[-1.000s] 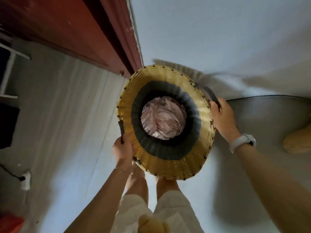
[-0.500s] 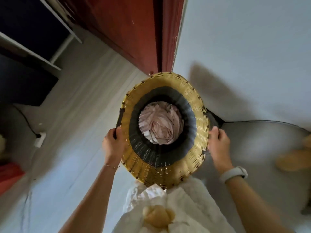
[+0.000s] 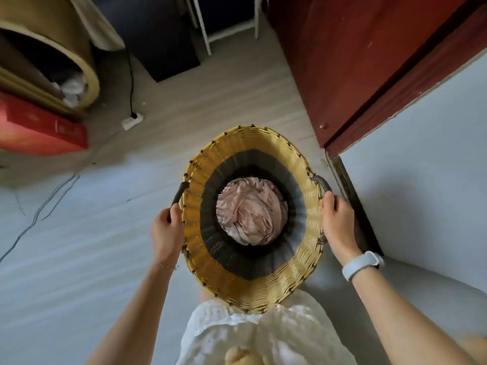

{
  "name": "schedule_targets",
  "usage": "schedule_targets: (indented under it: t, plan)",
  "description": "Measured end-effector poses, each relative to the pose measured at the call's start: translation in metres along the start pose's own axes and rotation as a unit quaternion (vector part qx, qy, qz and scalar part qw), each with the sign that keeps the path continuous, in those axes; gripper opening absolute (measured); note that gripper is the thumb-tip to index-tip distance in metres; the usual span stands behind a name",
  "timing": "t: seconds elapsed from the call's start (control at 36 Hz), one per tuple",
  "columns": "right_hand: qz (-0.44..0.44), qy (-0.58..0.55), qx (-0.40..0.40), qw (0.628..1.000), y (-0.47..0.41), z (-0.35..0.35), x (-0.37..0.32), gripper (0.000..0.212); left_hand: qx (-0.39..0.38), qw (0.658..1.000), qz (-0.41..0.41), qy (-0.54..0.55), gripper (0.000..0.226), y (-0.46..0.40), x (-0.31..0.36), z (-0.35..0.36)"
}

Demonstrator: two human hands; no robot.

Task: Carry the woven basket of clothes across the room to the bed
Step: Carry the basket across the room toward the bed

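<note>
1. Looking straight down from the head camera, a person holds a round woven basket (image 3: 253,293) in front of their body with both hands.
2. The left hand (image 3: 164,231) has its fingers (image 3: 174,214) curled closed around the dark left handle (image 3: 178,193), gripping it at its lower end.
3. The right hand (image 3: 338,223) has its fingers (image 3: 328,204) wrapped closed around the dark right handle (image 3: 322,183), also at its lower end. A pale wristband (image 3: 362,264) sits on that wrist.
4. The basket hangs between the two sets of fingers, clear of the floor (image 3: 79,259). Its wall is yellow at the rim with a dark band further in.
5. Crumpled pale pink clothes (image 3: 251,216) lie at the bottom of the basket, midway between the fingers.
6. Beyond the right fingers stands a dark red wooden door (image 3: 355,61), with a pale wall (image 3: 421,167) just to their right.
7. Far beyond the left fingers are a red box (image 3: 39,130), a white power strip (image 3: 131,121) with a black cable, and tan curved furniture.
8. Below the basket, the person's white garment (image 3: 237,333) is visible.
</note>
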State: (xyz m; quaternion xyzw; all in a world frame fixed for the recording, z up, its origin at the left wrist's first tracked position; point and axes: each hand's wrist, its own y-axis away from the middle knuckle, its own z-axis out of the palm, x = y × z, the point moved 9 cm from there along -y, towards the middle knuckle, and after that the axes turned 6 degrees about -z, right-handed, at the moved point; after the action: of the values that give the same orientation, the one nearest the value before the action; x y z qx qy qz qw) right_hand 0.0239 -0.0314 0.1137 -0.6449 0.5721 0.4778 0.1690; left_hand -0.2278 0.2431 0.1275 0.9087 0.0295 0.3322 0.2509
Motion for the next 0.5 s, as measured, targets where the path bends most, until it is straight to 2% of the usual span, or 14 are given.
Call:
schedule_targets:
  t: [0.25,0.42,0.5]
  plan:
    - [-0.073,0.061,-0.117,0.988,0.047,0.135,-0.055,0.033,0.098,0.983,-0.102,0.118,0.035,-0.004,-0.126,-0.123]
    - [-0.151,0.103,-0.173,0.968,0.102,0.239,-0.124,0.033,0.179,0.931,-0.205,0.243,0.040,0.004,-0.227,-0.205]
    - [-0.194,0.122,-0.219,0.949,0.141,0.300,-0.162,0.036,0.215,0.905,-0.250,0.269,0.039,0.006,-0.278,-0.246]
